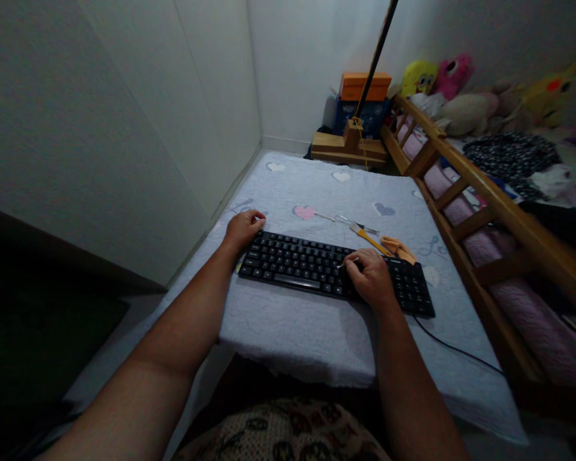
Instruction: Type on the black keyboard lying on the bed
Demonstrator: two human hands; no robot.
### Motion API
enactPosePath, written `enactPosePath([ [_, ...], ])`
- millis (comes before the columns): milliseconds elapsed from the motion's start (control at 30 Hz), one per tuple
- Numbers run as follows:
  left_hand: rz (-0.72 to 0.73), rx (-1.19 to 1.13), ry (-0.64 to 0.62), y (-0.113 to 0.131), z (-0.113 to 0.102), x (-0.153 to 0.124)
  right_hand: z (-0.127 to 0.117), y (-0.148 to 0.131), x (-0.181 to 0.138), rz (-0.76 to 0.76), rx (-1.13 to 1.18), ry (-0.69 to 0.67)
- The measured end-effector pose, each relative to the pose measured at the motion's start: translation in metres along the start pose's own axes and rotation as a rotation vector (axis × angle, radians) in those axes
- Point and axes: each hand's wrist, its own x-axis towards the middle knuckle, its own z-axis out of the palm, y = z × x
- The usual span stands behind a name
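Note:
A black keyboard [307, 266] lies on a pale sheet with heart prints [317, 186]. My left hand [242, 229] grips the keyboard's far left corner, fingers curled over its edge. My right hand [370, 276] rests on the keys right of the middle, fingers pinched round a small thin pale tool whose tip points left onto the keys. Just beyond the keyboard lie a yellow-handled tool [372, 241], metal tweezers [352, 222] and an orange cloth-like object [399, 248].
The keyboard's black cable [454, 349] trails off to the right front. A wooden bed rail [480, 192] runs along the right, with plush toys [436, 77] behind it. A wooden stand with a dark pole [352, 142] and boxes [365, 86] sit at the far end. A wall is on the left.

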Motion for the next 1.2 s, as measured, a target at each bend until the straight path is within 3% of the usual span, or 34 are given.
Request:
enactPosePath([
  [1200,0.012,0.005,0.005,-0.0011,0.0005,0.0005,0.0039,-0.0091,0.0008,-0.023,0.033,-0.047],
])
